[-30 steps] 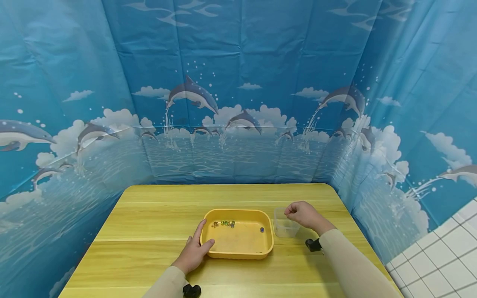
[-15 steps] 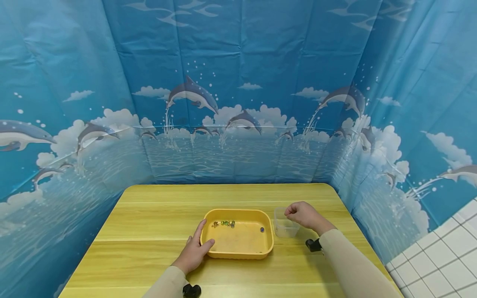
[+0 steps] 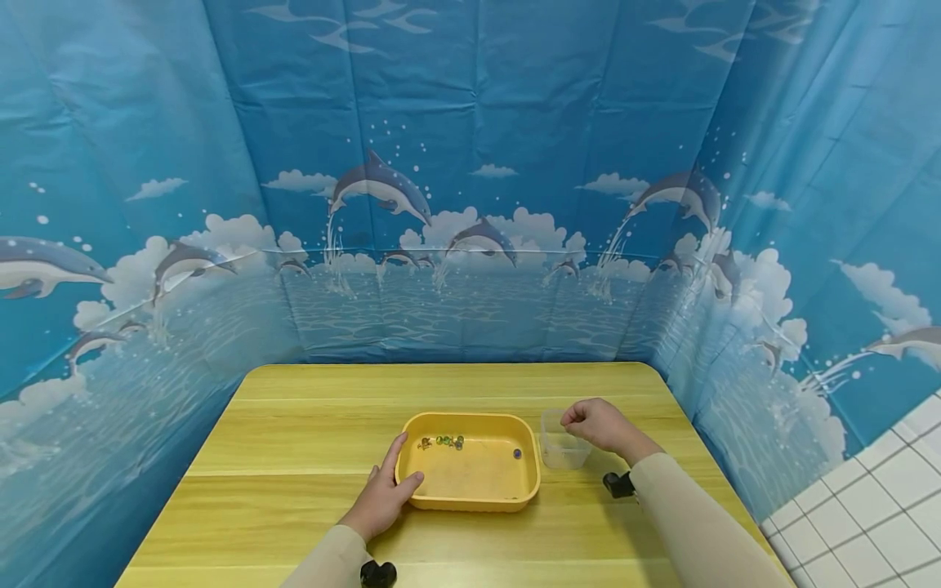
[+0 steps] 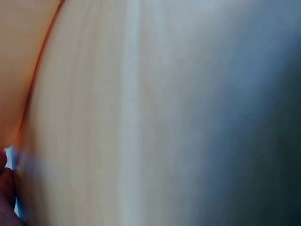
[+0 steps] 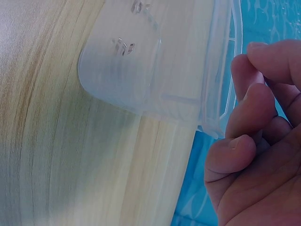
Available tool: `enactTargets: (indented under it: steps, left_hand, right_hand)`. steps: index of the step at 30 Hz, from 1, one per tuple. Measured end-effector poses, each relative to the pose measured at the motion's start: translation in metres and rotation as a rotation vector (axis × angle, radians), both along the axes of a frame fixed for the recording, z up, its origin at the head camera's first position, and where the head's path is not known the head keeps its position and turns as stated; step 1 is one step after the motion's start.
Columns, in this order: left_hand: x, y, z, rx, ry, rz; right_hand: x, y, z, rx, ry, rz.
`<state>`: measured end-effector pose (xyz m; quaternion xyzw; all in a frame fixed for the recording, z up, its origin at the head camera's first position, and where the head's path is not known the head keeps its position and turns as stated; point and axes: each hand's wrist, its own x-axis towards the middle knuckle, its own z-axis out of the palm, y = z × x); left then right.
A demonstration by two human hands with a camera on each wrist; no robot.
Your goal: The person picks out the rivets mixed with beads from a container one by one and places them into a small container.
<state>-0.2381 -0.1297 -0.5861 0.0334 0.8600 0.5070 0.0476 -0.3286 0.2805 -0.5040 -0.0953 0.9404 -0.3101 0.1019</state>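
A yellow plastic tray sits on the table. My left hand holds its left end, thumb over the rim and fingers along the outer side; the left wrist view shows only a bit of fingers beside the tray wall. Several glass marbles lie along the tray's far side, and a dark blue marble lies at its right. Above a clear plastic box, my right hand has its fingers curled in. In the right wrist view, no thing shows between the fingertips.
The box stands close to the tray's right end on the wooden table. A blue dolphin-print curtain hangs behind the table and at both sides. White tiles show at the lower right.
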Motion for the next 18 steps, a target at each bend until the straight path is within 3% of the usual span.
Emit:
enactTargets:
  steps: [18]
  left_hand:
    - [-0.0002, -0.0006, -0.0012, 0.007, -0.001, 0.001]
  right_hand:
    - [0.0021, -0.0002, 0.0005, -0.020, -0.005, -0.014]
